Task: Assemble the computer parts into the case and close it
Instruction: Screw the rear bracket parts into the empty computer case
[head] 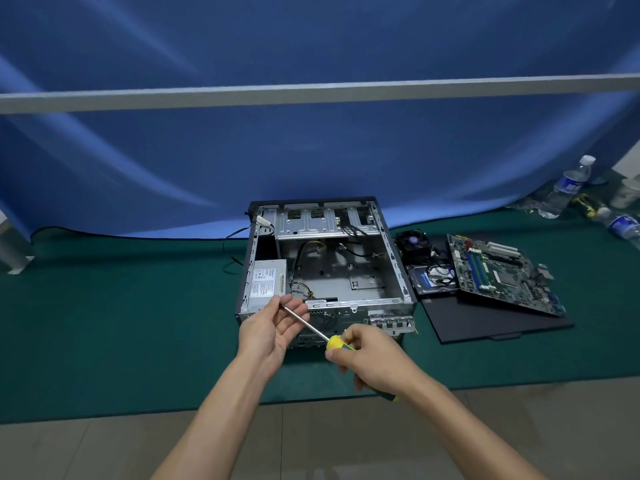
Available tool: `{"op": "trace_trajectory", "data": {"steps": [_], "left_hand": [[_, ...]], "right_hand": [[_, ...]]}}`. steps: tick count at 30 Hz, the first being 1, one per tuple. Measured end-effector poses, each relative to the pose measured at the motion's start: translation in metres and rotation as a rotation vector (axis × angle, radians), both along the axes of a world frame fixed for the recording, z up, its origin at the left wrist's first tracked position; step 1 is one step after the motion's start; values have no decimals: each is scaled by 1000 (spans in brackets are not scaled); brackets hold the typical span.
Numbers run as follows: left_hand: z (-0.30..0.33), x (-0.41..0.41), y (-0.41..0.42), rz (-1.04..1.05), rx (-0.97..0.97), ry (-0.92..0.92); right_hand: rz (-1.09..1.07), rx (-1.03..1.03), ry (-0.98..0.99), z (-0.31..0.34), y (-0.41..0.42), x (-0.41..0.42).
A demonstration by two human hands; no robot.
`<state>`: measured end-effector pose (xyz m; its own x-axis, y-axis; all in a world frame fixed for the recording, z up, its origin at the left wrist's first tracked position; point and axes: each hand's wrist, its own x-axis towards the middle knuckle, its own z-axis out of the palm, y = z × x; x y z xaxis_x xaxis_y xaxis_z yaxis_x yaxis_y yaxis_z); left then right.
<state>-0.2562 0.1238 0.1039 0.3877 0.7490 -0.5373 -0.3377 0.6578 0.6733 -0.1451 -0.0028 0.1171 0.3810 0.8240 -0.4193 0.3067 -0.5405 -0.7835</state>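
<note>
The open grey metal computer case [332,271] awaited parts while the right hand [377,362] gripped a yellow-handled screwdriver [334,342], its shaft steadied by the left hand's [273,327] loosely curled fingers.

I'm counting one open case [325,261], one screwdriver [313,330], one motherboard [502,271], one cooling fan [414,242], one hard drive [431,278], one side panel [485,323], two water bottles [568,187], one cup [627,194].
</note>
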Motion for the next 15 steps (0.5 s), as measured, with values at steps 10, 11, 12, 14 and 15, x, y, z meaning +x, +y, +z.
{"op": "trace_trajectory", "data": {"steps": [10, 11, 12, 14, 15], "left_hand": [[-58, -8, 28, -123, -162, -37], [-63, -7, 28, -126, -175, -39], [-68, -6, 28, -128, -188, -43], [-76, -3, 28, -126, -215, -58], [-80, -2, 27, -117, -225, -63]], "right_hand": [[-245, -19, 72, -48, 8, -40], [-266, -27, 67, -53, 8, -42], [-285, -33, 62, -58, 7, -45], [-316, -39, 42, -67, 8, -51], [-325, -45, 24, -71, 9, -55]]}}
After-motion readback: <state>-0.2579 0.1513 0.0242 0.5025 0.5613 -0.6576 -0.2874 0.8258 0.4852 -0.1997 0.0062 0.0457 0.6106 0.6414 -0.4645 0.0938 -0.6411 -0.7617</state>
